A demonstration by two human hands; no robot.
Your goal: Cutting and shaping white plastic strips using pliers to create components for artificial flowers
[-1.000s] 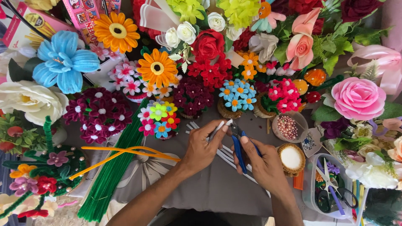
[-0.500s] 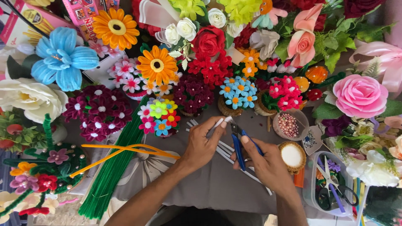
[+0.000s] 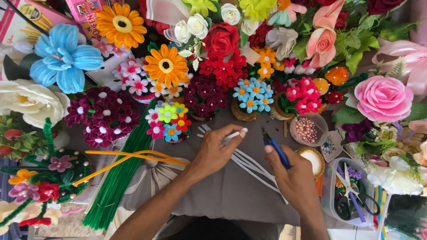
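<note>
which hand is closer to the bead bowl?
Right. The right hand holds blue pliers just left of and below the bead bowl. The left hand, holding a white stem, sits farther left.

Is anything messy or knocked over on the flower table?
Nothing looks spilled or broken. The beads stay in their bowl, and the orange pipe cleaners just lie loose across the green bundle.

Both arms are bare, with no sleeves on them. The left hand [image 3: 212, 153] and the right hand [image 3: 296, 180] wear no gloves. The nails are short.
</note>
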